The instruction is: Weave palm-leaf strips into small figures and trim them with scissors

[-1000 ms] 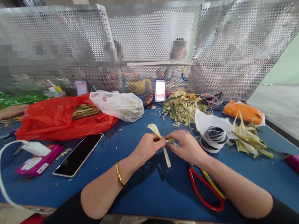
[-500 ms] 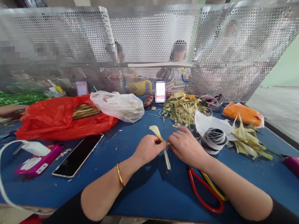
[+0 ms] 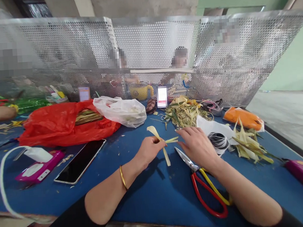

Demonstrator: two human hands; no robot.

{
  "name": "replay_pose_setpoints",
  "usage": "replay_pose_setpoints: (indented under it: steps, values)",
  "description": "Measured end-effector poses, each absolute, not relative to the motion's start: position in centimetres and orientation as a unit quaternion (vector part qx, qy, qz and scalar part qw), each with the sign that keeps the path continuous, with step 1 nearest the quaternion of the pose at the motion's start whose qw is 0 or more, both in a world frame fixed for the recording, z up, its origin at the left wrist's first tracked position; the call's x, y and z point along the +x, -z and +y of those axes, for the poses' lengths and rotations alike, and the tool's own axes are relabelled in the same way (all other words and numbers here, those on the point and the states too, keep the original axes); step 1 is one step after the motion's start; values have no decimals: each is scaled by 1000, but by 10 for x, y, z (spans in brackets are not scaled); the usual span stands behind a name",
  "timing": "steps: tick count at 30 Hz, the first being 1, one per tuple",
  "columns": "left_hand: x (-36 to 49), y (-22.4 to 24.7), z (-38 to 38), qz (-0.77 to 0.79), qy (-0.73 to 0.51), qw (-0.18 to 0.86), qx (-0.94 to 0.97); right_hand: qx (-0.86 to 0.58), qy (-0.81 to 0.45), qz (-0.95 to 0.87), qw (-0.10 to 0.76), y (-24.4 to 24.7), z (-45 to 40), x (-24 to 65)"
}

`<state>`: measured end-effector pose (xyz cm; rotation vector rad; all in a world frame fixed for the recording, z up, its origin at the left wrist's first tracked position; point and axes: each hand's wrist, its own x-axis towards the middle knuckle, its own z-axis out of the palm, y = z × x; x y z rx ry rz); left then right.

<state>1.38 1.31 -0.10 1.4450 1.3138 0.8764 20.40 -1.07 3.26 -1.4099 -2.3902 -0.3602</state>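
Between the thumb and fingers of my left hand (image 3: 151, 149) are pinched pale, dry husk strips (image 3: 154, 131). One long strip runs up and down through the grip, and short ends stick out to the right. My right hand (image 3: 198, 143) is off the strips, just right of those ends, its fingers stretched out over the table. Below it lie scissors (image 3: 192, 165) with one red and one yellow handle, blades pointing up-left. Partly hidden behind my right hand is a spool of white thread (image 3: 218, 142), with white paper (image 3: 216, 128) beside it.
A pile of husk scraps (image 3: 186, 111) lies at the back, more husks (image 3: 251, 145) at the right. A phone (image 3: 80, 162), a purple power strip (image 3: 41, 166), a red bag (image 3: 52, 126) and a white bag (image 3: 123, 111) are on the left. A co-worker's hand (image 3: 2, 114) shows far left.
My right hand has moved right, away from the husk strips, and its fingers have come off them. The strip ends and scissor blades now show. My left hand keeps its pinch.
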Motion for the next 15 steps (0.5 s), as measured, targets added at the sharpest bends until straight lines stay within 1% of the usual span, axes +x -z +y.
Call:
replay_pose_setpoints:
  steps: [2,4,6,9,11,15]
  values:
    - [12,2,14,537,-368,487,583,-552,98,-812,161,-43,-24,212]
    - [11,3,15,527,-382,494,576,-599,44,-794,94,-47,-45,223]
    - [9,3,16,522,-393,498,570,-600,0,-800,10,-42,-69,233]
    - [10,1,16,526,-396,508,556,-613,-38,-786,-66,-24,-97,244]
    - [11,0,15,527,-397,517,545,-620,-48,-779,-76,-11,-106,246]
    - [13,-3,13,525,-405,535,523,-635,-66,-767,-55,1,-107,242]
